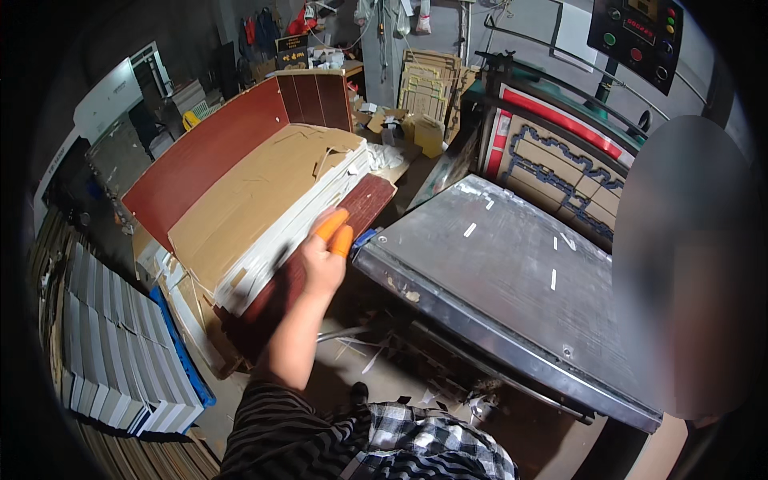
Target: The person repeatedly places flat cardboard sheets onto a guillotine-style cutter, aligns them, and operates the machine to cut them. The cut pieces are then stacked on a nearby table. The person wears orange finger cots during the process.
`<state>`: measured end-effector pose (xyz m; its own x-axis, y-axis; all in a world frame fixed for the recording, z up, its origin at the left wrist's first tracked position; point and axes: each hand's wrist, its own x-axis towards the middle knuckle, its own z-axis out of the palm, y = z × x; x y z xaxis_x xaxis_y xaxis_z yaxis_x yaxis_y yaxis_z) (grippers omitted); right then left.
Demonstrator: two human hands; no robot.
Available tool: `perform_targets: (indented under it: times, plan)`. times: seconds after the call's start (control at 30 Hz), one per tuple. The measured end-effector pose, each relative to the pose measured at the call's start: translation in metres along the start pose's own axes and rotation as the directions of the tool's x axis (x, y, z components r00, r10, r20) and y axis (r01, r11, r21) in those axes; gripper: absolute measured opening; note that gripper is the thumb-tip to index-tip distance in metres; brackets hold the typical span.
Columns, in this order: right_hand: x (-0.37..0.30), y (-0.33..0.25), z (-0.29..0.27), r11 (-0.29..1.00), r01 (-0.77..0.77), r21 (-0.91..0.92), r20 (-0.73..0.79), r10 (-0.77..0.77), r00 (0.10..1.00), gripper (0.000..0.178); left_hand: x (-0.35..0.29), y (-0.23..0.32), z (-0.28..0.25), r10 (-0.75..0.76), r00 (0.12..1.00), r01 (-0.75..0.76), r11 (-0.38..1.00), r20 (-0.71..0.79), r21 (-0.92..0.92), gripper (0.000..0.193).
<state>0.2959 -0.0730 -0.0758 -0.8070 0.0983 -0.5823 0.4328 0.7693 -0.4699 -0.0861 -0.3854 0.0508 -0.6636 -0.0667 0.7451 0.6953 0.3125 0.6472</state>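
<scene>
My left hand (323, 268) reaches forward over the near edge of a dark red board, just left of a flat metal press plate (512, 240). Orange finger covers (336, 232) sit on two of its fingers, which are stretched out and slightly blurred; I see nothing held in them. Just beyond is a stack of brown card sheets (264, 176) with white edges, lying in a red-panelled stand (208, 168). My right forearm (660, 454) enters at the lower right, and a grey blurred patch hides the hand.
Behind the plate stands an upright board (552, 172) with dark winding strips in a red-edged frame. A control box (636, 40) with buttons hangs at the upper right. Bundled grey-white sheets (128, 336) are piled at left. Paper scraps (372, 362) lie on the floor.
</scene>
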Motion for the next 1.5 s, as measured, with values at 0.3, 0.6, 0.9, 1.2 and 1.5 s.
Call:
perform_targets:
  times: [0.3, 0.6, 0.9, 1.2, 1.5]
  plan:
    - [-0.029, -0.139, -0.128, 0.706, 0.17, 0.688, -0.353, 0.12, 0.928, 0.019, 0.147, -0.131, -0.048, -0.506, 0.85, 0.507, 0.711, -0.146, 0.488, 0.042]
    - [0.164, -0.35, -0.247, 0.798, 0.585, -0.142, -0.233, -0.601, 0.764, 0.039, 0.221, -0.347, -0.037, -0.546, 0.826, 0.183, 0.501, 0.144, 0.846, 0.06]
    - [0.499, -0.548, -0.239, 0.671, 0.632, -0.389, -0.322, -0.741, 0.589, 0.074, 0.229, -0.399, -0.058, -0.714, 0.652, 0.1, 0.415, 0.255, 0.905, 0.072]
    - [0.612, -0.575, -0.197, 0.578, 0.528, -0.622, -0.189, -0.765, 0.615, 0.005, 0.226, -0.406, -0.066, -0.715, 0.653, 0.095, 0.405, 0.25, 0.91, 0.073]
    - [0.606, -0.51, -0.212, 0.495, 0.542, -0.679, -0.255, -0.851, 0.459, 0.041, 0.227, -0.409, -0.059, -0.722, 0.644, 0.092, 0.401, 0.252, 0.912, 0.071]
